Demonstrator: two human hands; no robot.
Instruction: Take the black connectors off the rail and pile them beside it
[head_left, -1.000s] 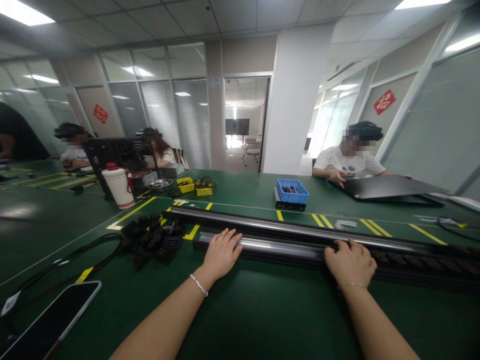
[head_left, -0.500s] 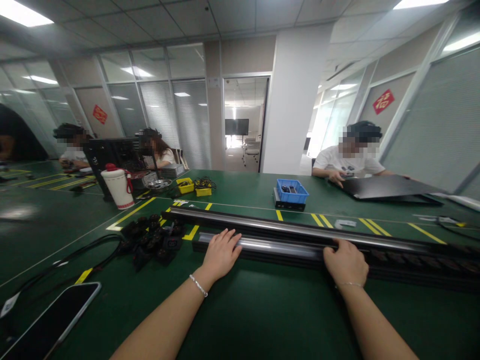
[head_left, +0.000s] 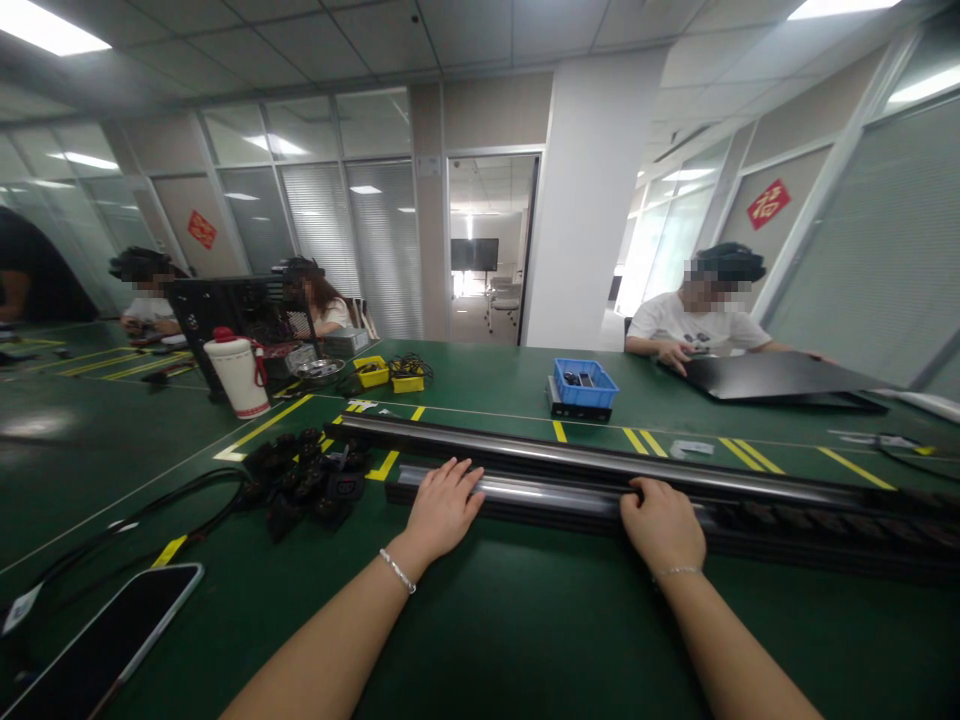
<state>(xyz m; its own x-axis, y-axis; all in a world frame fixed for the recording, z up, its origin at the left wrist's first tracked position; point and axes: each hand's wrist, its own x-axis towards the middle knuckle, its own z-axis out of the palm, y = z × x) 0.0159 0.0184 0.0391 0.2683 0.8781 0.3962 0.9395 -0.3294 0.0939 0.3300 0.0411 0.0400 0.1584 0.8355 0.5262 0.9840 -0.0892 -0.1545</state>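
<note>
Two long dark metal strips lie side by side across the green table (head_left: 525,630). On the near strip (head_left: 555,495), close to its left end, my left hand (head_left: 442,505) rests flat with the fingers spread. Farther right on the same strip sits my right hand (head_left: 664,525), its fingers curled over the strip's top edge. The far strip (head_left: 585,455) runs parallel behind it, touched by neither hand. Both wrists wear a thin bracelet.
A pile of black plugs and cables (head_left: 307,480) lies left of the strips, a phone (head_left: 105,640) at the near left. Behind are a white jug (head_left: 236,375), yellow bins (head_left: 371,372) and a blue bin (head_left: 585,383). Other people sit at the far side.
My right hand has slid to the left along the near strip, closer to my left hand. My left hand and both strips have stayed in place.
</note>
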